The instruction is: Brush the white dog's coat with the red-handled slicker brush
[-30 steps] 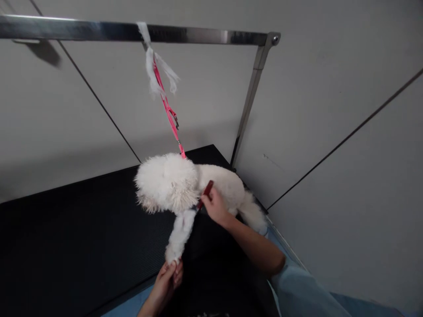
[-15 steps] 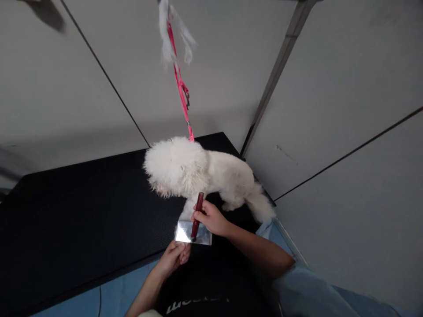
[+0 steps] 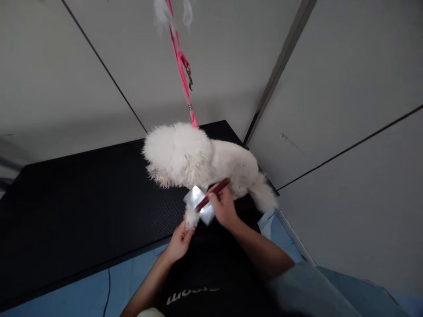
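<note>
A white fluffy dog [image 3: 231, 160] is on the black table, its head to the left and its body clipped short. My left hand [image 3: 179, 241] is closed around the end of the dog's front leg [image 3: 191, 217], near the table's front edge. In my right hand [image 3: 225, 208] is a slicker brush [image 3: 207, 214] with a dark red handle and a shiny silver head. The brush head lies against or just over the leg fur, its pins hidden from view.
A pink leash [image 3: 183, 75] with a metal clip runs up from the dog's neck, white fluff hanging on it. The black grooming table [image 3: 92, 211] stretches left. Grey wall panels [image 3: 343, 88] stand behind and to the right. A blue floor [image 3: 82, 290] shows below.
The brush has turned from near upright to slanted, its handle end now toward the upper right. My left hand and the paw have risen slightly, and the paw's fur now shows above my fingers.
</note>
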Action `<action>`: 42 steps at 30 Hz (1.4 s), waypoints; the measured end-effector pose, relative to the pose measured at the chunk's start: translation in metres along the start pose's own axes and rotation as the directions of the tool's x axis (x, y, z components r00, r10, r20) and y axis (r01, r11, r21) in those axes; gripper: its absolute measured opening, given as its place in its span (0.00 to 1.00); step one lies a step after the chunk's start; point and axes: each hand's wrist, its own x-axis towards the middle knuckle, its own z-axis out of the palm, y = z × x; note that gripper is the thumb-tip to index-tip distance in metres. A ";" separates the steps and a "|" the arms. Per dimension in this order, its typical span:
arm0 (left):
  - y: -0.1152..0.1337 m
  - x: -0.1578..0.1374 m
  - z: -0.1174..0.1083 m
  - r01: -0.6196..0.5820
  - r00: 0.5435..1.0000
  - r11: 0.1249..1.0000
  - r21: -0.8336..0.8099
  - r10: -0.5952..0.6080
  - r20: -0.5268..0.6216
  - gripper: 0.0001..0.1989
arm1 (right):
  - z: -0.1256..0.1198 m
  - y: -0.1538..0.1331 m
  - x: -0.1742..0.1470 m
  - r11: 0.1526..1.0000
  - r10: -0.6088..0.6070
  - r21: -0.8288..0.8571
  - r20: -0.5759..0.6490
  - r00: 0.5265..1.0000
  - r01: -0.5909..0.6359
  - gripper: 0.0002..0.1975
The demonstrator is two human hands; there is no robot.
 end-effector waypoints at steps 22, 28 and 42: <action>0.010 0.007 -0.008 -0.001 1.000 0.999 0.052 0.000 0.022 0.12 | -0.014 0.016 0.000 0.999 0.030 0.036 -0.075 0.997 -0.027 0.09; 0.031 0.011 -0.015 0.088 0.978 0.992 -0.085 -0.070 0.195 0.26 | -0.011 0.021 -0.001 0.981 0.057 0.179 0.104 0.993 -0.075 0.11; 0.025 0.005 -0.018 0.174 0.957 0.936 -0.307 -0.087 0.277 0.26 | -0.009 0.027 0.000 0.987 0.037 0.156 -0.067 0.997 -0.027 0.12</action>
